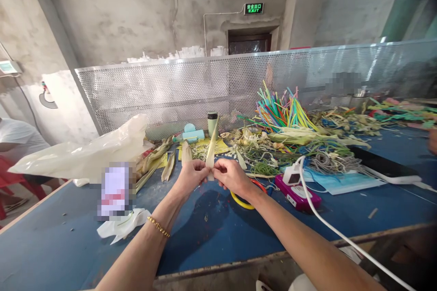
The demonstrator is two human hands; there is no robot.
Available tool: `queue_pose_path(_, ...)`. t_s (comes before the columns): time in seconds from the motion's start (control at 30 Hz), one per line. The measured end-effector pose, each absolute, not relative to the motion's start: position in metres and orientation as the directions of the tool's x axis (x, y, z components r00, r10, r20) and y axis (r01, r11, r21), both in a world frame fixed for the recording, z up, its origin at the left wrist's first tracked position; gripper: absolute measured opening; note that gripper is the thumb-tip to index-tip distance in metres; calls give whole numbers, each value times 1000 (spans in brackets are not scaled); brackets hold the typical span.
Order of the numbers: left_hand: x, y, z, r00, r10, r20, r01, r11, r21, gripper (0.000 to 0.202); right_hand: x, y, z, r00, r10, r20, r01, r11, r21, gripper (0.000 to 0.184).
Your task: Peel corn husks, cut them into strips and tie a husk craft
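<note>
A pale corn husk strip [212, 148] stands upright above the blue table [211, 232], pinched at its lower end by both hands. My left hand [191, 176] grips it from the left with closed fingers; a gold bracelet sits on that wrist. My right hand [229, 175] pinches it from the right, fingertips meeting those of the left. More husk pieces [170, 163] lie just behind the hands. Yellow-handled scissors [243, 200] lie under my right wrist.
A heap of coloured strips [283, 111] and husks covers the table's right rear. A pink device [297, 193] with a white cable, a face mask [341, 181], a green cup [212, 122] and a plastic bag [88, 152] stand around. A perforated metal screen [239, 82] backs the table. Another person sits at the far left.
</note>
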State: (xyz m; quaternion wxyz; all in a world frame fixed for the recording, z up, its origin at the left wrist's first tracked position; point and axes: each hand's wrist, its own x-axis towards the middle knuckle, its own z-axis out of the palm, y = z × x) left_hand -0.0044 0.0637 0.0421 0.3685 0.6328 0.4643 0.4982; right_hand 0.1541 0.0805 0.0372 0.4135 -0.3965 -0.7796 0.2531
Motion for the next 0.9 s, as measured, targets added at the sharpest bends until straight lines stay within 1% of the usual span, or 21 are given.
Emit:
queue_pose_path(0.13,-4,65,40,79,951,301,282,-310,908,16,153,78,37,-323,816,480,444,578,-684,14)
queue_pose_path(0.27,-5,67,36,66,940,336,358,-337,871,18,154,77,37,-325,811,486,466,584,-664,15)
queue_pose_path(0.4,-6,68,35,80,940,332,359,-338,870,18,154,77,38,-327,808,490,480,589,-650,15)
queue_pose_path(0.5,-5,67,35,93,946,310,320,-323,890,20,154,76,39,-310,796,521,501,602,-622,13)
queue_pose_path(0.6,-5,65,37,126,951,282,237,-305,922,20,153,74,40,-295,783,548,515,614,-599,14)
queue_pose_path(0.9,-3,61,40,221,958,182,26,-192,981,15,148,71,37,-283,783,554,549,606,-576,17)
